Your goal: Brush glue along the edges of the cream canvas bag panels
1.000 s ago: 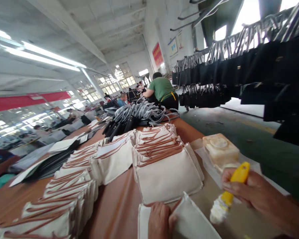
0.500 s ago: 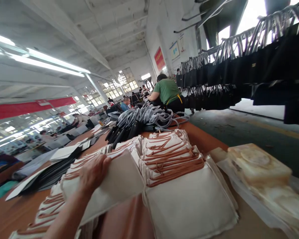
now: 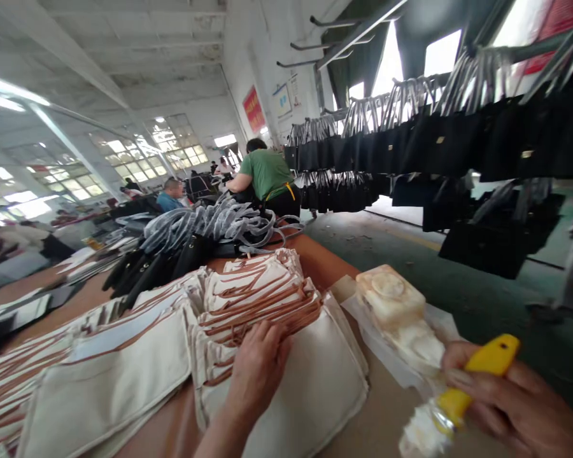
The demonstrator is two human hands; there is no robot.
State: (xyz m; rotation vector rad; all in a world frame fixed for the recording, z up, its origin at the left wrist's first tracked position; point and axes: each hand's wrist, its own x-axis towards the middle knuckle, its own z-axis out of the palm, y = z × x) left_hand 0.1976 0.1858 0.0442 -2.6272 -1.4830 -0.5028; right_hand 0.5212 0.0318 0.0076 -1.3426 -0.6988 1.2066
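The left hand has left its pouch at lower left and now touches the centre stack, fingers together (whether pinching, I cannot tell). At lower right, the right hand's fingers clamp the yellow brush, back in view.

2 bare hands, left hand palm down with fingers bent, right hand closed, its far fingers seemingly hidden

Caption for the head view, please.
Left hand on a stack of cream pieces, right hand holding a yellow-handled brush beside a crusted container.
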